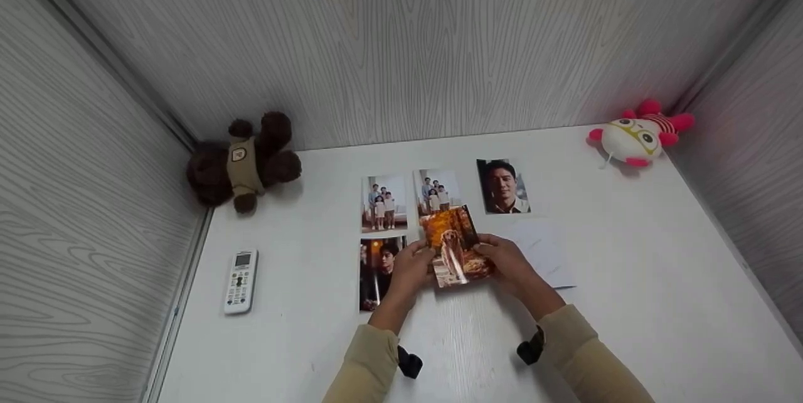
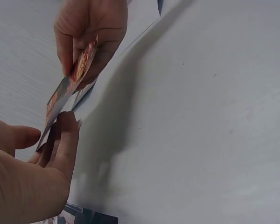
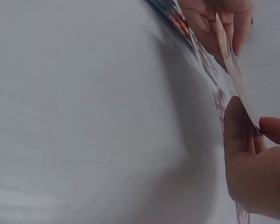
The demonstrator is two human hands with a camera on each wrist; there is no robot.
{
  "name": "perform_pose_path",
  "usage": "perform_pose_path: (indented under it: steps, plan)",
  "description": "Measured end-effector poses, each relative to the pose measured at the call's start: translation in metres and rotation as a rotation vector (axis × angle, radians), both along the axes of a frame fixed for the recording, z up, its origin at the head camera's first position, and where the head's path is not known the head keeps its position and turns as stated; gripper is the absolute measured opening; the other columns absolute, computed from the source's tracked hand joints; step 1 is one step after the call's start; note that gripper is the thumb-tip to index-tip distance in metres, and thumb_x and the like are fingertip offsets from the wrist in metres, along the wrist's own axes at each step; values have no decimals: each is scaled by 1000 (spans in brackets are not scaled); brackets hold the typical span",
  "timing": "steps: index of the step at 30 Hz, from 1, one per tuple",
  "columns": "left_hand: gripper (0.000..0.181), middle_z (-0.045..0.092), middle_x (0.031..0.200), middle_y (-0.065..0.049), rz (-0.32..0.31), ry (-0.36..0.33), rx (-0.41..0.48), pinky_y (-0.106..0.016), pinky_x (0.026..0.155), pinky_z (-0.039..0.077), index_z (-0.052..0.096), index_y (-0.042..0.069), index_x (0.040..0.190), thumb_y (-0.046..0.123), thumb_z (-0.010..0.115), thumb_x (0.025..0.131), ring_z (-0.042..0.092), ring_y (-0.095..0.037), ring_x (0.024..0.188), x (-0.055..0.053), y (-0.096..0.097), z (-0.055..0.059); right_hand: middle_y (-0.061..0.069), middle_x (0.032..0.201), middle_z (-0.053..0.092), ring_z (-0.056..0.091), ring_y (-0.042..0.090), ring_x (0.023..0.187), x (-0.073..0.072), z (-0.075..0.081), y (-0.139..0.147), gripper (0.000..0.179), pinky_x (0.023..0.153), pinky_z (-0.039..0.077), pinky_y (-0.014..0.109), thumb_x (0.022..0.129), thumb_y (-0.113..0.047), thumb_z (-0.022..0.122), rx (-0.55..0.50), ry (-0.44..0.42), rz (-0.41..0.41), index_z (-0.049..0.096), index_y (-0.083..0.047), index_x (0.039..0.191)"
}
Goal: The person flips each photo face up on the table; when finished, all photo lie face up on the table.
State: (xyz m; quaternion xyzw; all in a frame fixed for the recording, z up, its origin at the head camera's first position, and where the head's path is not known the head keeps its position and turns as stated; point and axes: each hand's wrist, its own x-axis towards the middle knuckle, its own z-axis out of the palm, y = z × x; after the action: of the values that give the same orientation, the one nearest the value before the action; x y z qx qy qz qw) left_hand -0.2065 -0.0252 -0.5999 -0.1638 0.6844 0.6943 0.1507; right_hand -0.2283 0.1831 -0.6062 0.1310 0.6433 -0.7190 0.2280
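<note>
A photo of a golden dog among autumn leaves (image 1: 453, 252) is held up above the table by both hands. My left hand (image 1: 411, 270) pinches its left edge between thumb and fingers, and my right hand (image 1: 507, 260) grips the right edge. In both wrist views the photo (image 2: 71, 86) appears nearly edge-on, lifted off the surface. Behind it lies a family photo (image 1: 436, 186), its lower part covered. Another family photo (image 1: 384, 202) is to its left. Below that, a photo of a person in dark clothes (image 1: 375, 271) is partly hidden by my left hand.
A portrait photo (image 1: 504, 186) lies at upper right, above a white sheet (image 1: 544, 252) partly behind my right arm. A white remote control (image 1: 241, 282) and a brown plush bear (image 1: 241, 164) are at left. A pink and white plush toy (image 1: 640, 134) sits in the back right corner.
</note>
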Motion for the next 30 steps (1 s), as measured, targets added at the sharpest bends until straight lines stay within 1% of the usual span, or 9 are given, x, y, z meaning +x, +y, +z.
perform_pose_path:
  steps: [3, 5, 8, 14, 19, 22, 26, 27, 30]
  plan:
    - [50, 64, 134, -18, 8, -25, 17, -35, 76, 58, 50, 4, 148, 21, 57, 102, 66, -17, 92, 0, -1, 1, 19, 133, 62, 66, 12, 97, 1, -3, 1, 46, 78, 56, 25, 104, -11, 52, 46, 5, 39, 46, 2, 148]
    - [49, 66, 129, -18, 8, -29, 23, -33, 73, 58, 50, 5, 148, 21, 56, 103, 67, -16, 88, 1, -2, 1, 19, 134, 63, 67, 11, 95, 1, -4, 3, 48, 78, 56, 25, 104, -12, 52, 88, 19, 76, 44, 1, 150]
    - [49, 68, 124, -18, 3, -17, 29, -31, 67, 56, 49, 3, 148, 21, 54, 103, 65, -15, 82, 1, -1, -1, 17, 132, 65, 66, 11, 92, 4, -6, 4, 50, 76, 55, 25, 103, -11, 53, 104, 24, 102, 44, -1, 151]
    - [51, 65, 129, -20, -17, -11, 11, -25, 56, 48, 47, -1, 149, 18, 52, 102, 59, -12, 71, 5, 1, -3, 12, 127, 68, 67, 11, 93, 8, -7, 5, 48, 74, 55, 26, 106, -18, 49, 68, -33, 102, 45, -1, 151]
    - [52, 62, 134, -21, -25, 2, -63, -23, 56, 43, 47, -3, 148, 19, 54, 101, 49, -11, 66, 7, 1, -1, 8, 114, 71, 67, 12, 91, 9, -7, 6, 46, 73, 58, 24, 108, -23, 47, 45, -53, 84, 50, 2, 146]
    - [53, 58, 141, -23, -40, 13, -96, -24, 58, 45, 47, -4, 148, 19, 54, 101, 52, -12, 70, 8, 0, 0, 6, 108, 71, 67, 12, 88, 10, -5, 8, 44, 71, 58, 23, 108, -22, 46, 44, -61, 74, 52, 3, 144]
    - [53, 58, 141, -24, -58, 15, -116, -25, 60, 47, 47, -4, 147, 20, 54, 101, 56, -15, 76, 11, -1, 2, 4, 102, 70, 65, 11, 83, 12, -4, 10, 44, 71, 58, 23, 108, -21, 45, 34, -65, 75, 53, 5, 143]
    - [52, 59, 141, -23, -62, 19, -130, -24, 63, 47, 48, -4, 147, 21, 54, 101, 57, -13, 80, 11, -2, 2, 4, 101, 69, 64, 10, 82, 13, -4, 10, 44, 71, 58, 23, 108, -21, 45, 31, -63, 82, 52, 5, 143]
    - [52, 61, 135, -23, -65, 12, -120, -24, 61, 45, 49, -4, 147, 22, 55, 101, 53, -11, 69, 14, -2, 3, 2, 97, 67, 62, 9, 79, 15, -3, 12, 44, 71, 58, 23, 109, -20, 44, 13, -69, 84, 51, 7, 143]
